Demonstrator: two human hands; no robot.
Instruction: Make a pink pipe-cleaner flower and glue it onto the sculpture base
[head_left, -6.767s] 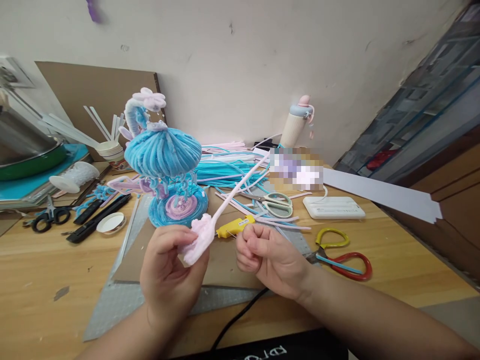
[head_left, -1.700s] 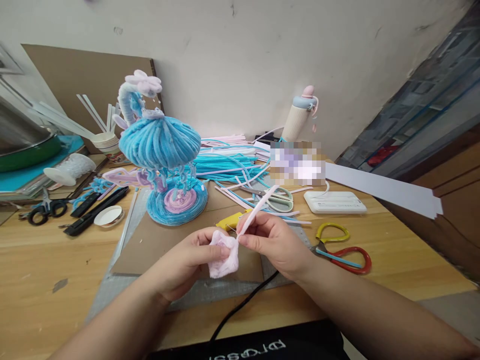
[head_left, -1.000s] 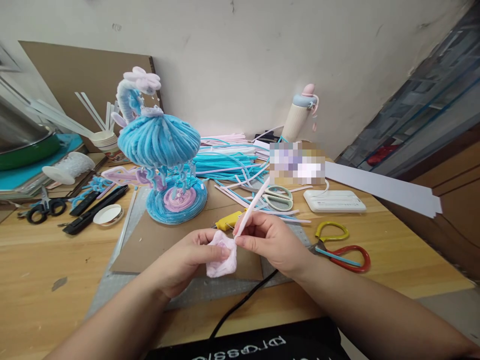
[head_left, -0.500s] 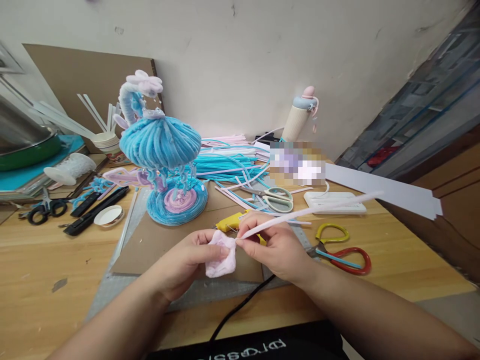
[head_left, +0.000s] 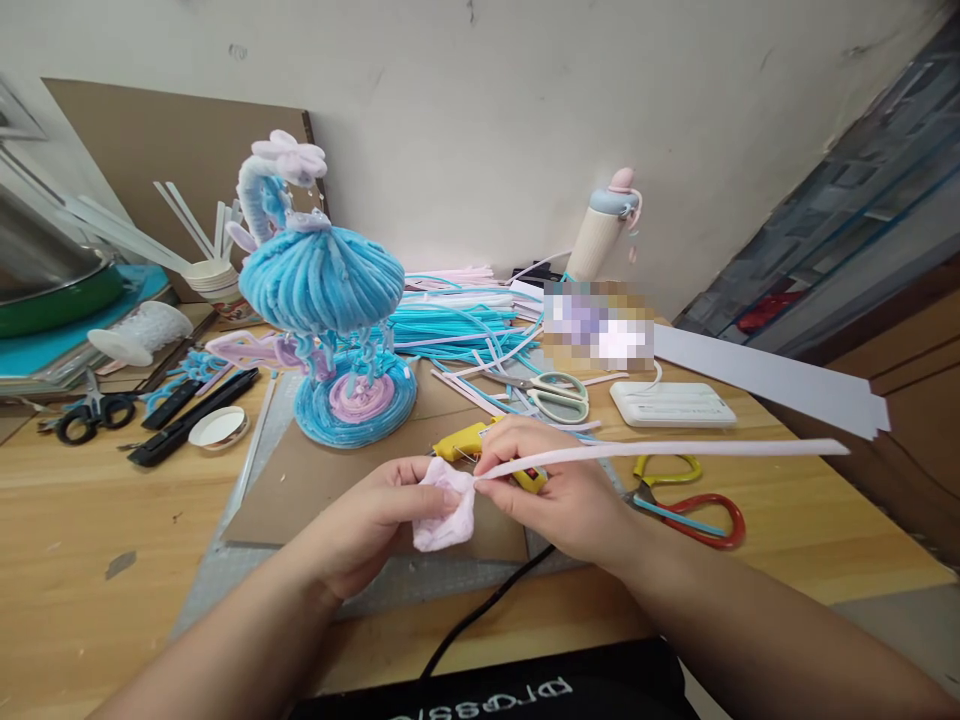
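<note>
Pinched in the left hand [head_left: 386,512], just below the centre of the frame: a squarish pink piece [head_left: 452,530], thumb on its hollowed face. Gripped between thumb and fingers of the right hand [head_left: 577,505], at the upper right corner of the piece: a pink strip [head_left: 675,450], rising from there, then with long axis nearly level, free end pointing to the right edge of the frame. Behind the right hand, a glue gun [head_left: 459,442], partly hidden. Right of centre, red-and-yellow scissors [head_left: 643,492]. Upper left, a blue model [head_left: 322,275].
</note>
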